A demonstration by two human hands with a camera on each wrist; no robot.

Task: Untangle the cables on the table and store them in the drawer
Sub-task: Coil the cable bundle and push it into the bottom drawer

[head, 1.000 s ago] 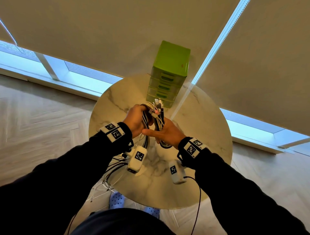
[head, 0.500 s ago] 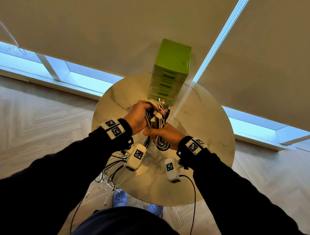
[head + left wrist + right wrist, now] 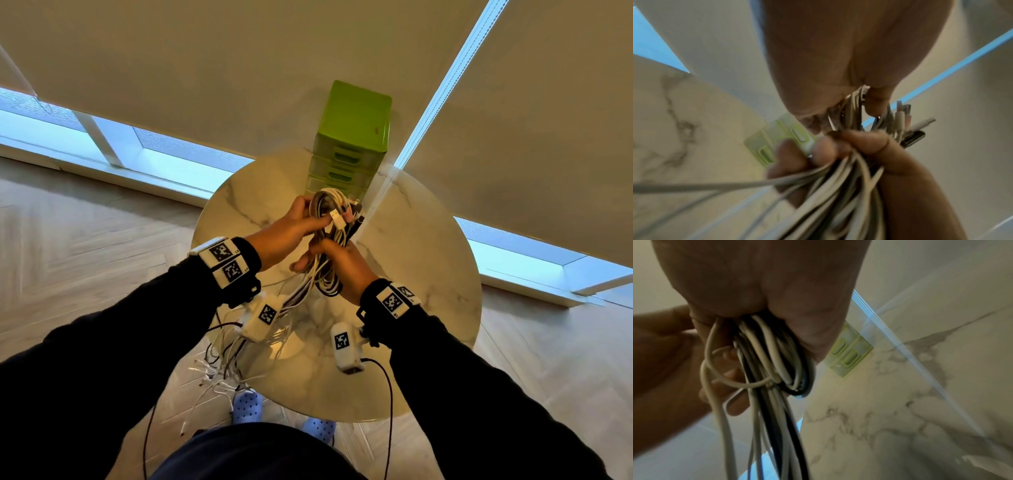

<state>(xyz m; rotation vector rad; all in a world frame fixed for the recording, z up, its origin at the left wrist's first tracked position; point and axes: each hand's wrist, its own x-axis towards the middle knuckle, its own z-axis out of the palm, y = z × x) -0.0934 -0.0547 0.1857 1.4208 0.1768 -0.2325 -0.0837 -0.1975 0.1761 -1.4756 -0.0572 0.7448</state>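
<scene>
A bundle of white and black cables is held up over the round marble table. My left hand grips its upper part, where several plugs stick out. Below it, my right hand grips the folded loops of the same bundle. Loose cable ends hang off the table's near left edge toward the floor. The green drawer unit stands at the table's far edge, just beyond the hands, all drawers closed.
Window blinds hang right behind the drawer unit. Wooden floor surrounds the small table. My feet in blue shoes stand under the near edge. A black wire hangs from the right wrist camera.
Both hands have lifted the cable bundle and carried it farther from me, toward the drawer unit. More cable has been gathered into the hands.
</scene>
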